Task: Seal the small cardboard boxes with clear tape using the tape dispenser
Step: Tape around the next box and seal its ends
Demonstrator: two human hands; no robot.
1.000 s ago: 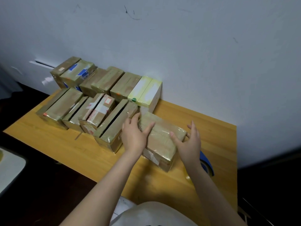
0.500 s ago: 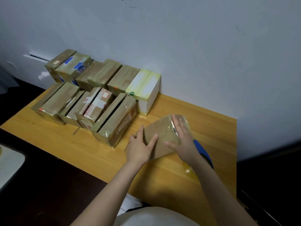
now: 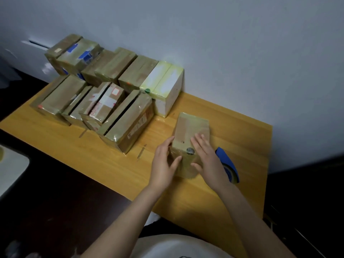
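The left hand (image 3: 163, 164) has straight fingers, close together, against the left side of the box (image 3: 189, 127), with its thumb on the near end. The right hand (image 3: 209, 161) lies flat on top, fingers a little spread. The box lay slanted before; now it points straight away. It sits on the table (image 3: 111, 157), just beside the blue tape dispenser (image 3: 226, 161).

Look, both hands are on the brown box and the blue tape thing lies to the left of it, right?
Not quite. The left hand and right hand are on the brown box, but the blue tape dispenser lies to its right, as the head view shows.
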